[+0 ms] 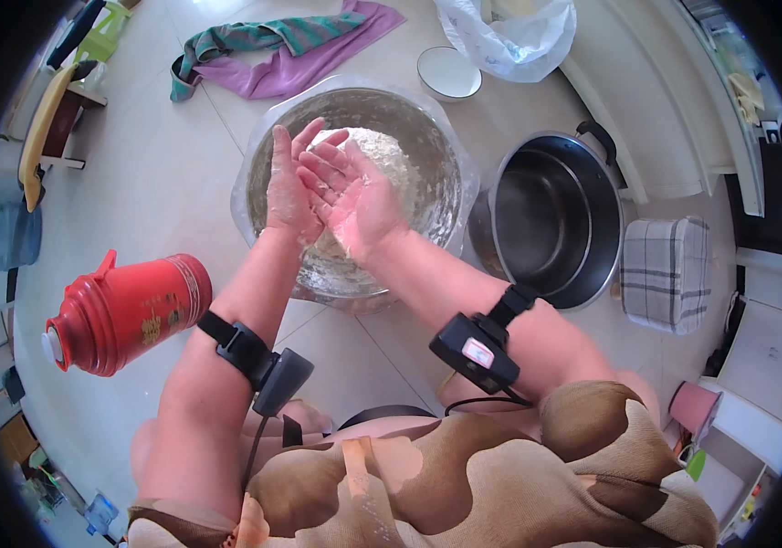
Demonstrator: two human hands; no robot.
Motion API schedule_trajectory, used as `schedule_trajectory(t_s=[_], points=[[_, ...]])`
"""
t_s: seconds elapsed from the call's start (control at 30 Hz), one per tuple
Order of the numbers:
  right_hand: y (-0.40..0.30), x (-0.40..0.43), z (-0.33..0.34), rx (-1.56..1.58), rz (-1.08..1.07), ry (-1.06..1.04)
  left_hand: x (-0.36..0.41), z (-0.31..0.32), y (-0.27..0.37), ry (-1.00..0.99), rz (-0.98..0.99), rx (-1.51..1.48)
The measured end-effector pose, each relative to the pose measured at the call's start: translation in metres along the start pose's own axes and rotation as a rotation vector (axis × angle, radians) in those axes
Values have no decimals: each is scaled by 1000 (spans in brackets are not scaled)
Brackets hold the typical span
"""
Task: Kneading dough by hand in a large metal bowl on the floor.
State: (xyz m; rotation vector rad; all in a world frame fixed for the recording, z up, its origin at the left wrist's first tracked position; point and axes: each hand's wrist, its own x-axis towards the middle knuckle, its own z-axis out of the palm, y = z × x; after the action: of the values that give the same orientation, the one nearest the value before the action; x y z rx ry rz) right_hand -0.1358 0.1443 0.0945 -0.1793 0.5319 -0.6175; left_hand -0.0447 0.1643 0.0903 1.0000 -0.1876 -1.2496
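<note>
My left hand and my right hand are held together over a large basin. The right palm is turned up with the fingers spread, its fingertips against the left hand. On edge beside it, the left hand has its thumb pointing away from me. Flour and small bits of dough stick to both, and I see nothing held in either. Behind the fingers lies a pale floury mass, partly hidden by my hands. Dry flour and dough smears coat the basin's inner wall.
A deep steel pot stands right of the basin, near a plaid-covered stool. A red thermos flask lies at the left. Beyond are a white enamel bowl, a plastic bag and crumpled towels on the tiled floor.
</note>
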Motion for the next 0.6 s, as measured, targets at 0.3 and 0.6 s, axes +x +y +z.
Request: schedule_trajectory(t_s=[0.3,0.6], points=[[-2,21,-53,-656,148,-41,-2,4,-25,329,-220,290],[-14,25,-43,-1903,-505,116,-3,17,-58,493,98,298]])
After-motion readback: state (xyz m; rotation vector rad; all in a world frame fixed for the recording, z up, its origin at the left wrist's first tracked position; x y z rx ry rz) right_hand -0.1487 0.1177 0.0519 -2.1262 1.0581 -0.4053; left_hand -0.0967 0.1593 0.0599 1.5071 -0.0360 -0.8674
